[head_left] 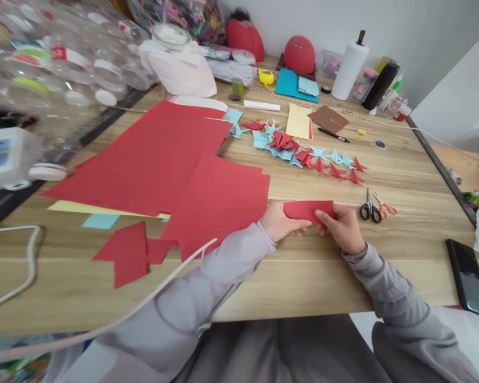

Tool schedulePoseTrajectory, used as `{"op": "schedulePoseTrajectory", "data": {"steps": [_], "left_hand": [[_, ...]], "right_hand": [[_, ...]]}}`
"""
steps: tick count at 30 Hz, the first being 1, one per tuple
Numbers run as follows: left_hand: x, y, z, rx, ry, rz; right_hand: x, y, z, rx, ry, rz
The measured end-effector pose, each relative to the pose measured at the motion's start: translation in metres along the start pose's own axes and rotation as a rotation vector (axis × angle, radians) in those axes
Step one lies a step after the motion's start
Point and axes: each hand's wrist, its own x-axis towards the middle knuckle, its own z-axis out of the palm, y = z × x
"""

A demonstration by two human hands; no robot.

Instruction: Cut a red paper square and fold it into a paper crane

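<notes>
Both hands hold a folded piece of red paper [308,209] low over the wooden table [407,175]. My left hand [278,222] pinches its left end, fingers closed on it. My right hand [342,227] grips its lower right part, thumb on top of the paper. Large red paper sheets [163,159] lie just left of my hands. A row of folded red and light blue paper figures [303,151] lies behind the hands. Grey sleeves cover both forearms.
Two pairs of scissors [373,210] lie right of my right hand. A black phone [469,276] sits near the right front edge. Red paper offcuts [130,252] lie front left. Clear plastic bottles [64,64], a paper-towel roll [349,66] and coloured card [297,119] stand at the back.
</notes>
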Motion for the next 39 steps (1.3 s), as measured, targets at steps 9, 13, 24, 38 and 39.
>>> {"op": "schedulePoseTrajectory", "data": {"steps": [9,13,24,38,39], "left_hand": [[-0.0009,0.0021,0.0005,-0.022,0.026,-0.028],[0.0002,-0.0007,0.0001,0.008,0.025,-0.029],[0.0004,-0.0010,-0.0019,0.051,0.026,0.008],[0.0050,0.0000,-0.0073,-0.057,0.037,0.070],[0.0062,-0.0002,-0.0089,-0.074,0.035,0.074]], "right_hand": [[0.0005,0.0036,-0.0012,0.086,-0.108,-0.075],[0.0022,0.0073,-0.0013,0.062,-0.119,-0.071],[0.0023,0.0081,-0.0006,0.055,-0.063,-0.022],[0.0054,0.0058,-0.0038,0.129,0.016,0.048],[0.0062,0.0070,-0.0048,0.148,0.031,0.055]]}}
